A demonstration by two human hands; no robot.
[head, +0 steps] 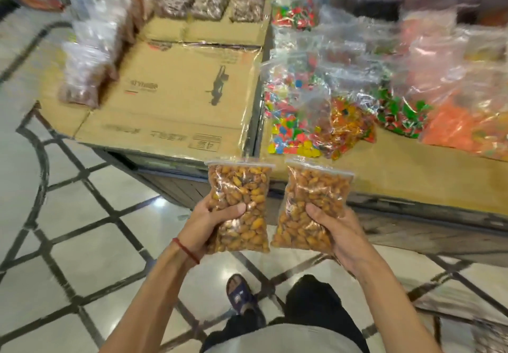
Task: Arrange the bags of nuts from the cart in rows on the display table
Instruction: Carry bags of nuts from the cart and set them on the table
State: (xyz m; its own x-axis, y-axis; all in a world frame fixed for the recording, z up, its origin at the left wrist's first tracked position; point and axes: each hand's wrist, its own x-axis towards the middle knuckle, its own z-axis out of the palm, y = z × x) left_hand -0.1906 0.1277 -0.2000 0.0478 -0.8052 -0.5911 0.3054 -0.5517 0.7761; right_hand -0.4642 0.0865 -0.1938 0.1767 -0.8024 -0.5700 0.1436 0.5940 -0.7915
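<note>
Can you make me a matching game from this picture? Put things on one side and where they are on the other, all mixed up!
Things
1. left bag of nuts
2. red string
3. flattened cardboard
4. bag of multicoloured sweets

Places
A. lying flat, black printing facing up
B. gripped in the left hand
C. on the display table, near its front edge
D. tied round the left wrist

Pairs: 1-B, 2-D, 3-A, 4-C
</note>
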